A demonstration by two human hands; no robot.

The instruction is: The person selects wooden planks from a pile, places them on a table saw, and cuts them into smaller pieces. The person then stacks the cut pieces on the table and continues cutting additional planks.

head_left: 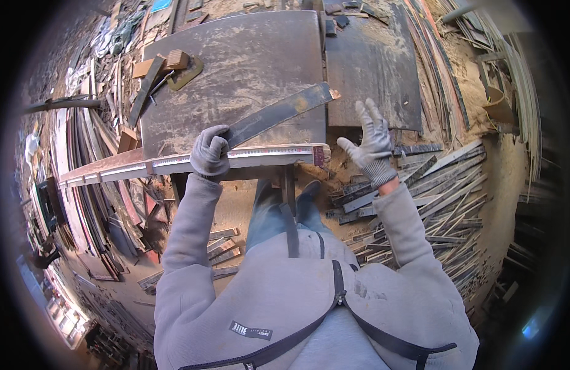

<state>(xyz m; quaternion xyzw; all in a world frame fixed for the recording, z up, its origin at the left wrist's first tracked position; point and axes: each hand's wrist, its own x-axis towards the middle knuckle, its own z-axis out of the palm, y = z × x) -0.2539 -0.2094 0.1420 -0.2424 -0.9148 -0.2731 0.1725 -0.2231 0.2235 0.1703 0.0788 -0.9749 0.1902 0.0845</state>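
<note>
Dark grey wood, scuffed and dusty: note one long flat board (279, 117) slanting across the centre of the frame, from the left hand (210, 152) up to the seam between the table (229, 68) and the side table (371, 80) at upper right. Grasped at its lower-left end only, with gloved fingers curled tight, just beside the pale rail (269, 159); unable to tell whether touching that rail as well. Find the right hand (371, 145) right of centre, released, fingers spread and holding nothing, apart from the board. Main risk, as judged: a swing or droop of the far end, from a one-handed hold at one extreme without support from the other side. Possible too: a snag of the tip at the seam, if lowered or pushed rightward; a slip through the glove, if loosened, owing to dust. Consider also a stumble among the offcuts (414, 185) at right, if stepping sideways. On looks: straight long edges, a mostly dark face with paler scratches, a tan worn patch toward the upper-right end, then a short ragged tip of lighter, reddish wood. Unable to judge weight or inner soundness.
</note>
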